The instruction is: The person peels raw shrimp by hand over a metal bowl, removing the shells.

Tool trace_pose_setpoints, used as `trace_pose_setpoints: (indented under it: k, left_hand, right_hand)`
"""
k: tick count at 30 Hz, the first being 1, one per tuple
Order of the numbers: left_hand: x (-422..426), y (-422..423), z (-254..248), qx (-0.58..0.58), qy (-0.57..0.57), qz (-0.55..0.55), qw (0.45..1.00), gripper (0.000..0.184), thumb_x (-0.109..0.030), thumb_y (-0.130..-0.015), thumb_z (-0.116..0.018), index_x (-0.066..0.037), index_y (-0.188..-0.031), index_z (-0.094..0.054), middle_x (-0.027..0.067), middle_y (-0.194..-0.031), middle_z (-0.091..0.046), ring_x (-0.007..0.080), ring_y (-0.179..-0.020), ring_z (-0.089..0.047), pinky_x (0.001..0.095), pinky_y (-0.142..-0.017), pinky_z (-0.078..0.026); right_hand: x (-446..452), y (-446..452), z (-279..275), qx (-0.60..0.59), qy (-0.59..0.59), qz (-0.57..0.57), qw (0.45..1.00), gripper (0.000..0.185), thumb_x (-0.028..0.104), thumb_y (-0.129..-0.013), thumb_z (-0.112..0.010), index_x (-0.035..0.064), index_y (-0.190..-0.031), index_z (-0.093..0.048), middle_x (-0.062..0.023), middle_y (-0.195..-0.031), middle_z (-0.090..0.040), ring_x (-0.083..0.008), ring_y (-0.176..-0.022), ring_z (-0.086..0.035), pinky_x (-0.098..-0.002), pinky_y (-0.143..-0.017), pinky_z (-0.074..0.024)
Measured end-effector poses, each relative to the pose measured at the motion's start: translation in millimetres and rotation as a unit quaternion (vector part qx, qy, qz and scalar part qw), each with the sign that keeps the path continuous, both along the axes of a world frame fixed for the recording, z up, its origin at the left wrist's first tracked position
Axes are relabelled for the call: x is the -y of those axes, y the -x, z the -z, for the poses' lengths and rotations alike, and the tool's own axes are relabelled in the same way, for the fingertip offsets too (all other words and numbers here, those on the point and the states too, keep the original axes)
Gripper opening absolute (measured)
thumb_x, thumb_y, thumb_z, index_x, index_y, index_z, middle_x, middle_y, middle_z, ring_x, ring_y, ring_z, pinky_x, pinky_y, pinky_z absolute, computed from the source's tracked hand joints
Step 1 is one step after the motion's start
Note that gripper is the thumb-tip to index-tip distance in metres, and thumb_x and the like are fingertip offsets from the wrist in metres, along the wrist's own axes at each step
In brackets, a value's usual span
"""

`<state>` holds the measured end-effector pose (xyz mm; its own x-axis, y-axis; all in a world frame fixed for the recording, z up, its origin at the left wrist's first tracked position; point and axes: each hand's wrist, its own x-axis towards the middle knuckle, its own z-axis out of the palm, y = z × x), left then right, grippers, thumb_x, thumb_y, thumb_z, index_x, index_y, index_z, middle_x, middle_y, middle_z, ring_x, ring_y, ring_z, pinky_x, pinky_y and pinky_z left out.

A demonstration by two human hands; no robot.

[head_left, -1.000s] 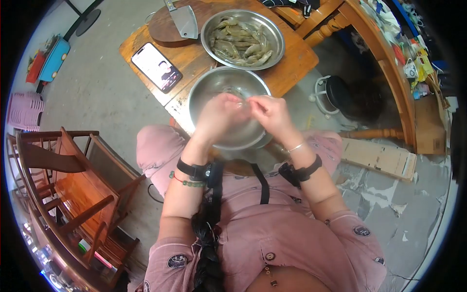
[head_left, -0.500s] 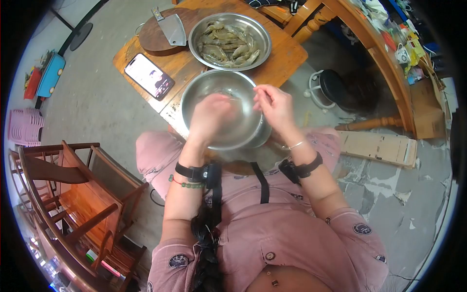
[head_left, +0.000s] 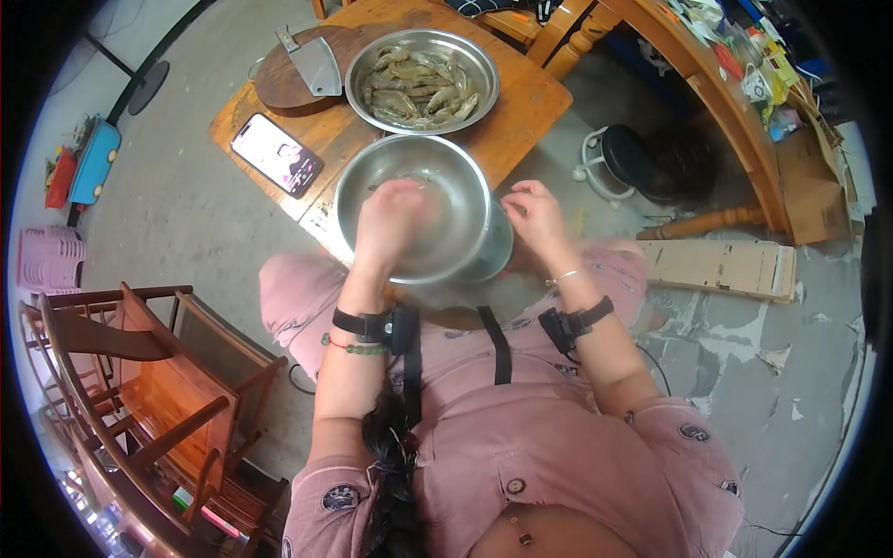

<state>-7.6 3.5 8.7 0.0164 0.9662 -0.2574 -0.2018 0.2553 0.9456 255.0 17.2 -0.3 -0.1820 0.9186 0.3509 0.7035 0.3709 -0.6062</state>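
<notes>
Over the left part of the near metal bowl [head_left: 465, 209] is my left hand [head_left: 395, 216], its fingers curled and blurred; a small grey thing shows beside the fingertips, too unclear to name. My right hand [head_left: 537, 216] is just outside the bowl's right rim, thumb and fingers drawn together. Whatever it holds, if anything, is too small to make out. Behind sits a second metal bowl [head_left: 492, 82] full of raw shrimp [head_left: 419, 86]. Under the near bowl's right side, a greenish container [head_left: 493, 253] partly shows.
A cleaver [head_left: 316, 65] lies on a round wooden board [head_left: 279, 86] on the wooden table [head_left: 530, 112]. A lit phone [head_left: 276, 154] lies nearer. To the right are a black stool [head_left: 627, 156] and a flat carton [head_left: 716, 268]; wooden chairs [head_left: 177, 400] stand left.
My hands have moved apart. The right hand has gone from above the bowl out past its right rim, while the left stays over the bowl. The whole view has shifted slightly.
</notes>
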Motion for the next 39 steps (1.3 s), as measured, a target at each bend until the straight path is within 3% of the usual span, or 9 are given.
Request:
trace_pose_setpoints:
  k: [3, 7, 9, 16, 18, 22, 28, 30, 39]
  left_hand:
    - [-2, 2, 2, -0.016, 0.004, 0.014, 1.000, 0.017, -0.003, -0.094, -0.057, 0.002, -0.109, -0.054, 0.0123, -0.090, -0.069, 0.0121, -0.072, -0.064, 0.0214, -0.063, -0.051]
    - [-3, 4, 15, -0.018, 0.009, 0.016, 1.000, 0.015, -0.003, -0.094, -0.056, 0.002, -0.108, -0.054, 0.0128, -0.090, -0.070, 0.0123, -0.072, -0.064, 0.0208, -0.063, -0.050]
    - [-6, 8, 32, -0.243, -0.222, 0.088, 0.940, 0.015, -0.003, -0.094, -0.056, 0.003, -0.108, -0.054, 0.0131, -0.090, -0.070, 0.0121, -0.071, -0.064, 0.0204, -0.063, -0.050]
    - [-7, 6, 39, -0.216, -0.220, 0.058, 0.950, 0.016, -0.003, -0.094, -0.057, 0.004, -0.108, -0.054, 0.0117, -0.086, -0.069, 0.0114, -0.069, -0.062, 0.0205, -0.063, -0.049]
    - [-3, 2, 20, -0.043, -0.021, 0.005, 0.999, 0.017, -0.003, -0.093, -0.058, 0.005, -0.108, -0.055, 0.0099, -0.083, -0.069, 0.0112, -0.069, -0.062, 0.0211, -0.062, -0.049]
    - [-3, 2, 23, -0.063, -0.011, 0.011, 0.998, 0.017, -0.004, -0.093, -0.058, 0.005, -0.107, -0.056, 0.0087, -0.082, -0.068, 0.0112, -0.069, -0.062, 0.0215, -0.062, -0.049]
    - [-6, 2, 32, -0.105, -0.058, 0.037, 0.992, 0.016, -0.005, -0.093, -0.059, 0.005, -0.106, -0.057, 0.0083, -0.081, -0.068, 0.0111, -0.068, -0.062, 0.0209, -0.061, -0.048]
    - [-3, 1, 27, -0.022, -0.003, 0.023, 0.999, 0.016, -0.005, -0.093, -0.059, 0.005, -0.105, -0.057, 0.0086, -0.081, -0.068, 0.0114, -0.068, -0.063, 0.0207, -0.060, -0.048]
    - [0, 4, 9, -0.022, 0.026, 0.070, 0.997, 0.015, -0.005, -0.093, -0.058, 0.006, -0.104, -0.058, 0.0094, -0.080, -0.068, 0.0118, -0.066, -0.064, 0.0210, -0.058, -0.049]
  right_hand:
    - [1, 1, 2, 0.054, -0.074, -0.022, 0.996, 0.013, 0.006, -0.074, -0.072, 0.0036, -0.087, -0.070, -0.0149, -0.090, -0.062, -0.0318, -0.080, -0.062, -0.0389, -0.070, -0.0505]
    - [5, 2, -4, 0.064, 0.088, 0.013, 0.994, 0.015, 0.003, -0.074, -0.070, 0.0043, -0.088, -0.071, -0.0151, -0.084, -0.062, -0.0328, -0.079, -0.062, -0.0373, -0.075, -0.0513]
    - [5, 0, -6, 0.058, 0.143, 0.016, 0.988, 0.015, 0.002, -0.075, -0.068, 0.0038, -0.090, -0.070, -0.0156, -0.085, -0.064, -0.0336, -0.079, -0.063, -0.0377, -0.077, -0.0515]
    - [7, 9, -38, 0.097, 0.048, -0.057, 0.993, 0.014, 0.004, -0.082, -0.061, 0.0009, -0.094, -0.068, -0.0170, -0.091, -0.067, -0.0356, -0.084, -0.064, -0.0414, -0.076, -0.0515]
    - [7, 19, -61, 0.085, 0.047, -0.046, 0.994, 0.013, 0.005, -0.083, -0.062, 0.0004, -0.094, -0.068, -0.0170, -0.089, -0.066, -0.0360, -0.083, -0.063, -0.0411, -0.076, -0.0515]
    - [4, 46, -85, 0.053, 0.015, -0.112, 0.992, 0.016, 0.009, -0.083, -0.064, 0.0008, -0.097, -0.066, -0.0161, -0.092, -0.065, -0.0348, -0.087, -0.062, -0.0409, -0.079, -0.0510]
    - [-3, 74, -72, 0.079, -0.084, -0.225, 0.967, 0.025, 0.011, -0.084, -0.064, 0.0007, -0.106, -0.062, -0.0152, -0.095, -0.064, -0.0337, -0.090, -0.062, -0.0410, -0.079, -0.0510]
    - [-5, 79, -65, 0.097, -0.066, -0.234, 0.965, 0.022, 0.012, -0.084, -0.064, 0.0005, -0.104, -0.061, -0.0162, -0.089, -0.063, -0.0344, -0.086, -0.062, -0.0423, -0.074, -0.0512]
    - [-12, 85, -57, 0.111, -0.041, -0.263, 0.958, 0.016, 0.013, -0.086, -0.062, 0.0002, -0.093, -0.057, -0.0169, -0.073, -0.060, -0.0351, -0.071, -0.061, -0.0432, -0.063, -0.0506]
